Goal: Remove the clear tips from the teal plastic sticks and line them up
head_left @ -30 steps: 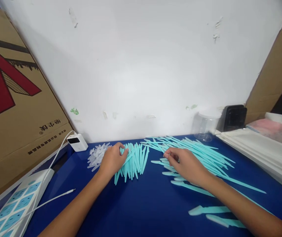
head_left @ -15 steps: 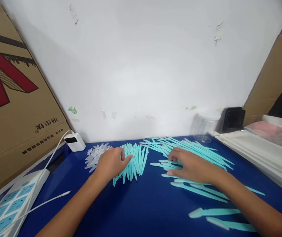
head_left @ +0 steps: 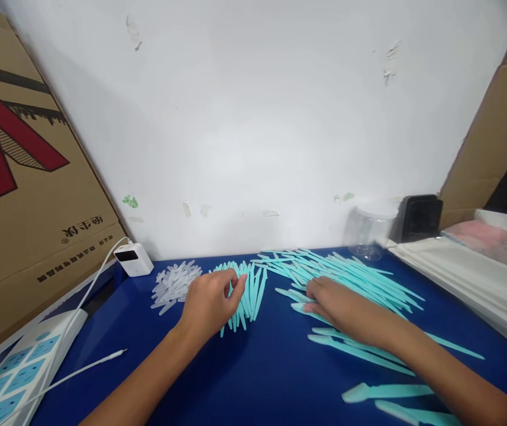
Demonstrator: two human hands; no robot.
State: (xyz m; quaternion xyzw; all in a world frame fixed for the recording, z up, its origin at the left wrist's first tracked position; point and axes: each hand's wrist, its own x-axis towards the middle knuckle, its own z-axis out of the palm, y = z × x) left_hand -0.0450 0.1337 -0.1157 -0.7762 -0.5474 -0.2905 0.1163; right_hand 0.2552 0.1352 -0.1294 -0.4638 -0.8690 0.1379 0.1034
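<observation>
My left hand (head_left: 212, 299) is curled over a pile of turquoise eyebrow razors (head_left: 253, 296) at the middle of the blue table. Its thumb points up and right, close to the bent fingers; whatever they hold, if anything, is hidden. To its left lies a heap of small translucent plastic pieces (head_left: 176, 285). My right hand (head_left: 339, 305) has its thumb and fingers closed on an eyebrow razor (head_left: 300, 309) among loose ones. Behind it spreads a larger pile of turquoise razors (head_left: 346, 271), handles pointing right. Further razors (head_left: 359, 354) lie under and in front of the right forearm.
A white power bank (head_left: 134, 260) with a cable stands at the back left, near a power strip (head_left: 22, 373). At the back right are a clear plastic jar (head_left: 371, 231), a black box (head_left: 422, 219) and white trays (head_left: 461, 278). A white wall (head_left: 253, 130) closes the back.
My right hand's fingers have come together on a razor after being apart. The left hand has shifted slightly to the right over the middle pile.
</observation>
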